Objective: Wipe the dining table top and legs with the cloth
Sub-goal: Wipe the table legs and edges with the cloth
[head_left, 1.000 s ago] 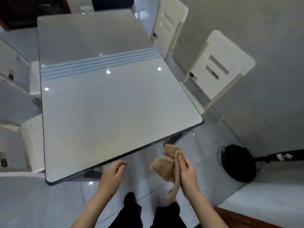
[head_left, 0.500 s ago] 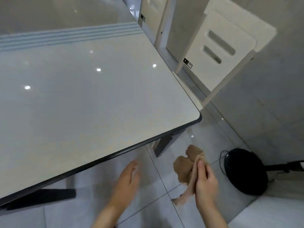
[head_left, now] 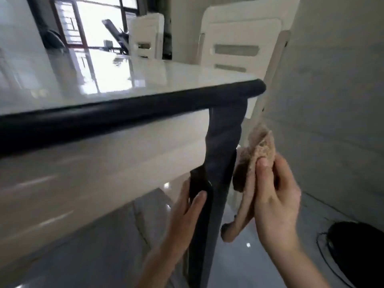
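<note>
The dining table [head_left: 145, 84] has a glossy white top with a dark rounded rim, seen from low beside its near right corner. A dark leg [head_left: 220, 154] runs down from that corner. My left hand [head_left: 185, 208] grips the leg partway down, thumb across its front. My right hand [head_left: 274, 196] holds a brown cloth [head_left: 259, 146] bunched against the right side of the leg, one end hanging down below the fingers.
A white chair [head_left: 241, 44] stands just behind the corner, another white chair [head_left: 145, 36] farther back. A black round fan base [head_left: 357, 252] with a cord lies on the tiled floor at the right. A grey wall [head_left: 332, 90] is close on the right.
The view has dropped from above the table to level with its edge. My left hand has taken hold of the leg. My right hand has brought the cloth up against the leg.
</note>
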A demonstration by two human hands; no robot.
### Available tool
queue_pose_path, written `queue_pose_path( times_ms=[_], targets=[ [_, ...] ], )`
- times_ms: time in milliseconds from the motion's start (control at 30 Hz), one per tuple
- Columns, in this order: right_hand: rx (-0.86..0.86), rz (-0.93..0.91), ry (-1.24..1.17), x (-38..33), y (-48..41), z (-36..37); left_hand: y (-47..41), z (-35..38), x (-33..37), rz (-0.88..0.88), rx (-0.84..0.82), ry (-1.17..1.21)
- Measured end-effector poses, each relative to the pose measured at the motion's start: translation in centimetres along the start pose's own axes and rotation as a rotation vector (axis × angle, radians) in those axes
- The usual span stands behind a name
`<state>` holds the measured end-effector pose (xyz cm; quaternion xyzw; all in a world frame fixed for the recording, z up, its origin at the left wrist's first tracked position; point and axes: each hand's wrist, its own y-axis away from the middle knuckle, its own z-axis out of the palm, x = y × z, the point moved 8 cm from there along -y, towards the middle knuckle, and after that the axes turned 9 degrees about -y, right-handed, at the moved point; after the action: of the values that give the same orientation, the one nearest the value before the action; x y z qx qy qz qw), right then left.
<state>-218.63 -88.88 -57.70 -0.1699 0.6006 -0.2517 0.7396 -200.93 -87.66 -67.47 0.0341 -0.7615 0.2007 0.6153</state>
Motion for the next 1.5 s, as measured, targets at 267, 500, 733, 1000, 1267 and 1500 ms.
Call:
queue_pose_path(
  times_ms=[267,500,733,1000,1267,1500],
  targets=[
    [-0.101,-0.221,-0.084,6.3,1.7,1.7,-1.4,-0.2,-1.2,0.335,-0.009,0.012],
    [-0.16,-0.196,-0.152,6.3,2.0,2.8,-1.9,-0.6,-1.3,0.336,-0.039,-0.014],
    [-0.116,-0.245,-0.232,2.3,-1.7,3.6,-2.3,-0.6,-1.6,0.305,-0.083,-0.017],
    [-0.145,-0.1,-0.408,6.0,0.0,3.0,-2.3,-0.4,-1.5,0.31,-0.111,0.024],
    [-0.123,-0.074,-0.46,6.6,-2.2,2.7,-2.3,-0.5,-1.2,0.329,-0.101,-0.004],
    [-0.315,-0.034,-0.279,12.0,3.8,1.3,-2.0,-0.6,-1.3,0.294,-0.119,-0.076]
  ],
)
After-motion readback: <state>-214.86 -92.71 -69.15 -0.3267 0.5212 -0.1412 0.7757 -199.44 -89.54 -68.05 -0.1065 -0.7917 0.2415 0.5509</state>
